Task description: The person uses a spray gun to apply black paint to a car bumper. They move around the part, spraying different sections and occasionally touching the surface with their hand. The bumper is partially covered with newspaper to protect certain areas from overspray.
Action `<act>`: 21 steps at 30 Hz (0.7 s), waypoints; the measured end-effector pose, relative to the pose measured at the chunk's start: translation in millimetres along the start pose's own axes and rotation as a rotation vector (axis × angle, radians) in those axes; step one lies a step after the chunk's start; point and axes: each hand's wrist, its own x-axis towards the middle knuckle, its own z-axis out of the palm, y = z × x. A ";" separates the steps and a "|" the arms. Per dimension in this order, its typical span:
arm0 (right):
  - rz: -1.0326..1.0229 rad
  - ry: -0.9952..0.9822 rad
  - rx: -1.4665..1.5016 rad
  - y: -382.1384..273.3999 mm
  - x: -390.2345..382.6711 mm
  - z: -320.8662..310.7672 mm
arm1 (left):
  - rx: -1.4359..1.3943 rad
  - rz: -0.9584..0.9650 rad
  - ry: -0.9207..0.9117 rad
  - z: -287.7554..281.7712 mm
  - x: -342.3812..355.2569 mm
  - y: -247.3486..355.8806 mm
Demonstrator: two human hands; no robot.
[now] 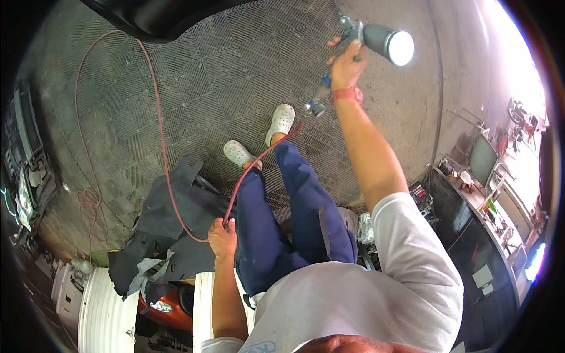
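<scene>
My right hand [347, 66] grips a grey spray gun [348, 29] with a dark cylindrical cup [388, 43] tipped sideways, its round white end toward the right. Below the gun hangs a metal fitting [314, 107] with a blue piece near my wrist, and a red hose [259, 159] runs from it down to my left hand [223, 236]. My left hand is closed around that hose, near my left thigh; the hose loops on from there across the ridged floor to the upper left.
A dark glossy panel [147, 15] hangs at top left. Grey mats or fabric [156, 229] lie by my legs. Car parts [26, 159] line the left wall, with coiled hose [91, 203] nearby. A black cabinet [479, 270] with cluttered top stands right. White panels [103, 306] are behind me.
</scene>
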 end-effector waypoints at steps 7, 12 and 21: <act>-0.247 0.043 -0.037 43.3 -63.3 37.1 | 0.153 0.132 -0.170 25.8 12.9 25.1; -0.383 0.206 -0.042 93.0 -49.0 75.6 | 0.141 0.226 -0.156 48.4 48.6 23.9; -0.248 0.514 0.145 95.0 -15.8 119.0 | 0.055 0.299 -0.063 36.3 89.3 -16.2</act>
